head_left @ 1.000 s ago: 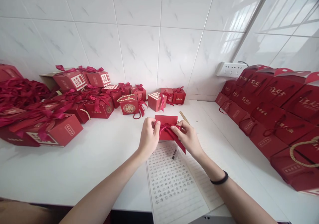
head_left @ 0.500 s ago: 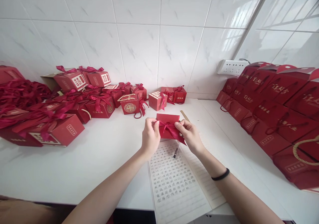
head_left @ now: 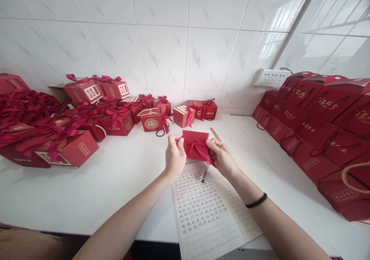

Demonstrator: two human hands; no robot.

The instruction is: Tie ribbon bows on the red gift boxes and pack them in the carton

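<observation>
Since the frame half a second earlier, the right hand [head_left: 225, 160] has shifted its thumb off the ribbon [head_left: 197, 147] onto the right edge of the red packet [head_left: 196, 135]. It and the left hand [head_left: 174, 157] pinch the packet by its sides, mid-frame (whether the left also grips ribbon, one cannot tell). A tug on the loose tail could undo the bow; squeezing hard might crease the packet. Below, a notebook [head_left: 205, 221] bearing a pen [head_left: 205, 175] lies on the white tabletop [head_left: 127, 183]; tiled wall [head_left: 162, 59] fills the upper frame.
</observation>
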